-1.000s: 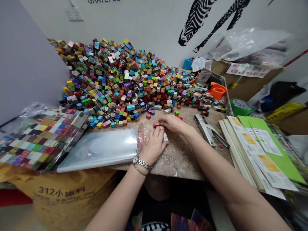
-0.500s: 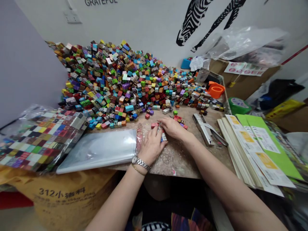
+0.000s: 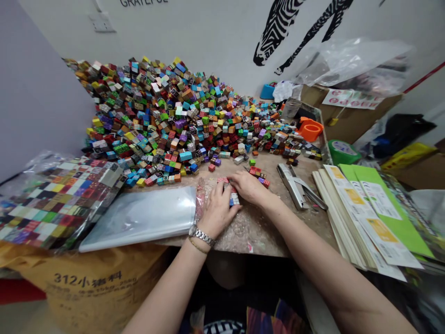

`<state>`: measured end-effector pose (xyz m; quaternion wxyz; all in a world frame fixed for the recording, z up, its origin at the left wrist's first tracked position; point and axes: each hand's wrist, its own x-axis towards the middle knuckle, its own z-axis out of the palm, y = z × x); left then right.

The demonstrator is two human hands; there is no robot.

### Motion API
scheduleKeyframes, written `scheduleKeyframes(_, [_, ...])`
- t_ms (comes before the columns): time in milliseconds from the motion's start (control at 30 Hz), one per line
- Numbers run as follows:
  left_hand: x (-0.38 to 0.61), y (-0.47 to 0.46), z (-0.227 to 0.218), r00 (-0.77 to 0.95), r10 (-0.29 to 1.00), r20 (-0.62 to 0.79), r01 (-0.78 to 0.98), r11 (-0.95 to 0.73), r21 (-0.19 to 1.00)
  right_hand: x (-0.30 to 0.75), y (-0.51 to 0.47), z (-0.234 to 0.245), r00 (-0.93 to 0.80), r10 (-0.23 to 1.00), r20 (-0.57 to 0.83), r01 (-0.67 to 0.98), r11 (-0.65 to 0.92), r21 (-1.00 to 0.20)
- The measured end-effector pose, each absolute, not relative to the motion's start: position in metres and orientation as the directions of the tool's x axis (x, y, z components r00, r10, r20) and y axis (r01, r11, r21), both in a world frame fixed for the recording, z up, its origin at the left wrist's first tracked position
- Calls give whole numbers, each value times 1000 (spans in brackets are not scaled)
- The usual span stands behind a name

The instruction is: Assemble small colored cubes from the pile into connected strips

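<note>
Nearest to us, our left hand [image 3: 217,211], with a wristwatch [image 3: 200,235] on its wrist, lies palm down on the worn table [image 3: 257,234], its fingers drawn close together against the left side of a short row of cubes [image 3: 234,199]. Our right hand [image 3: 248,185] comes in from the right, fingers bent and narrow over the far end and right side of the same row, so both hands press it between them. The row lies flat just past the table's front edge, its long axis running away from us, the far end leaning a little left; most of it is hidden under the fingers. Left of the hands lies a stack of clear plastic bags [image 3: 142,215], then a bag of packed cubes [image 3: 55,199]. To the right a metal stapler [image 3: 294,183] lies beside a stack of printed cards [image 3: 361,213]. Farther back rises the heap of coloured cubes [image 3: 174,116], against the wall.
</note>
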<state>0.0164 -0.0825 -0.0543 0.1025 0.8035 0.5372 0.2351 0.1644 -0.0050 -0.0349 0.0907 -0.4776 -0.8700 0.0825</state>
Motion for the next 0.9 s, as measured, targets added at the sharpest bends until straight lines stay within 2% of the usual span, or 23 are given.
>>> scheduleKeyframes(200, [13,-86,-57,256,923,287,814,-366,451,170,-12,-29,-505,860,67,820,503,-273])
scheduleKeyframes(533, [7,-89,-49,310,921,235,828,-383,409,174,-19,-30,-458,888,39,842,448,-300])
scheduleKeyframes(733, [7,-100,-44,246,943,226,872,-317,372,179,-26,-28,-463,886,25,843,449,-296])
scheduleKeyframes(900, [8,-106,-44,252,946,202,887,-309,342,182,-40,-24,-404,915,3,869,384,-313])
